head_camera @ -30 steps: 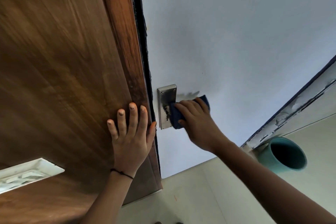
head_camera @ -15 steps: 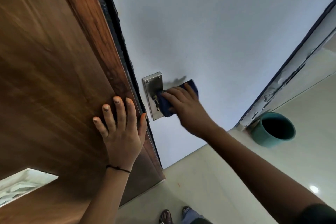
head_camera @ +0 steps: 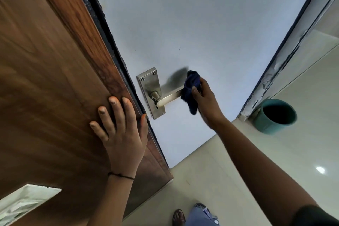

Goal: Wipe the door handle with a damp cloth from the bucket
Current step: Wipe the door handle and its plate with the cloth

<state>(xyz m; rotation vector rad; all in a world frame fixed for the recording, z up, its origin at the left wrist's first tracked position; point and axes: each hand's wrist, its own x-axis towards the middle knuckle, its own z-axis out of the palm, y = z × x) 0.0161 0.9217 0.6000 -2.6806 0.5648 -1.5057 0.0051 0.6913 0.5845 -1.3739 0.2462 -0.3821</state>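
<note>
Two hands were engaged: the right hand [head_camera: 205, 101] gripped the cloth [head_camera: 190, 91] at the handle [head_camera: 169, 98] tip. The left hand [head_camera: 119, 126] lay open, bracing the door [head_camera: 45, 79]. Effective wiping required wrapping the lever fully.

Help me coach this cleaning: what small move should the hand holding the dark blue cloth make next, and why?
Probably slide the dark blue cloth back along the silver metal lever handle toward its backplate. The right hand holds it at the lever's outer end, leaving the inner stretch bare.
</note>
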